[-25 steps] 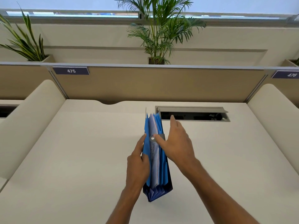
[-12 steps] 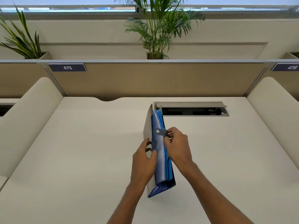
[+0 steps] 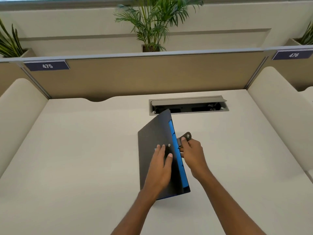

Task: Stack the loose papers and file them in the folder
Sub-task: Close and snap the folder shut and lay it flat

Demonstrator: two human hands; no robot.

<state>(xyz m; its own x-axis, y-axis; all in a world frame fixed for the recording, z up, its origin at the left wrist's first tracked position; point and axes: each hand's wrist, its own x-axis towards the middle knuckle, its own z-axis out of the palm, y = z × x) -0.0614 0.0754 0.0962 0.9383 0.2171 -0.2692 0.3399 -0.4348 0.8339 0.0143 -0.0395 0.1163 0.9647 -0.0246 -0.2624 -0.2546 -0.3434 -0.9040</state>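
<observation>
A dark expanding folder (image 3: 153, 133) with blue pockets (image 3: 174, 141) leans over to the left on the cream desk (image 3: 84, 150), its black cover facing up. My left hand (image 3: 161, 165) presses flat on that cover, fingers beside a small metal snap stud (image 3: 169, 145). My right hand (image 3: 191, 153) pinches the folder's snap strap (image 3: 186, 136), which sticks up free at the right edge, apart from the stud. No loose papers show; any sheets inside are hidden by the cover.
A grey cable tray (image 3: 188, 106) with its lid up lies just beyond the folder. Tan partitions with labels 475 (image 3: 47, 66) and 476 (image 3: 293, 55) close the back; cream dividers flank both sides. Potted palms (image 3: 152, 22) stand behind.
The folder stood upright with pockets open; the cover has swung over and it now tilts left. My left hand moved onto the cover, my right still holds the strap.
</observation>
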